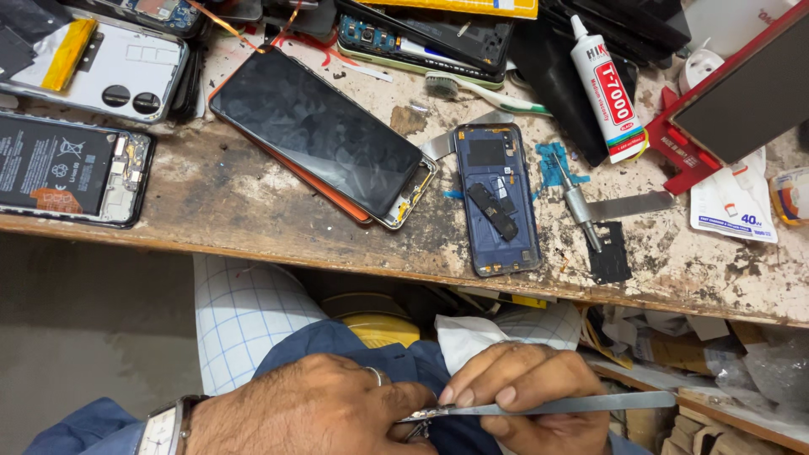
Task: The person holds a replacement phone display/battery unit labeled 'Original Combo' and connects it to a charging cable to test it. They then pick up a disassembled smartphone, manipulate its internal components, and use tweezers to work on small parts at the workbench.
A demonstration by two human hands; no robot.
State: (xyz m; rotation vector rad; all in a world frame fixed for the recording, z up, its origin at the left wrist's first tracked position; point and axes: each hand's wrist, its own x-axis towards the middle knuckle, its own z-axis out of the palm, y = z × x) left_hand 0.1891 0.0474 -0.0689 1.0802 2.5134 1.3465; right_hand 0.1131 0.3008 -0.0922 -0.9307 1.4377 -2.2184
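The right hand (527,392) pinches metal tweezers (548,407) near their tips; their long axis runs almost level, tips toward the closed left hand (316,404), rear end out past the right hand. Whatever the left hand holds is hidden. Above both hands, across the worn bench edge (253,240), lie a blue phone frame (497,202) and a dark-screened phone (324,135).

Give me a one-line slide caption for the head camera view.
Below a worn bench strewn with opened phones, the right hand holds metal tweezers against a small part pinched in the left hand.
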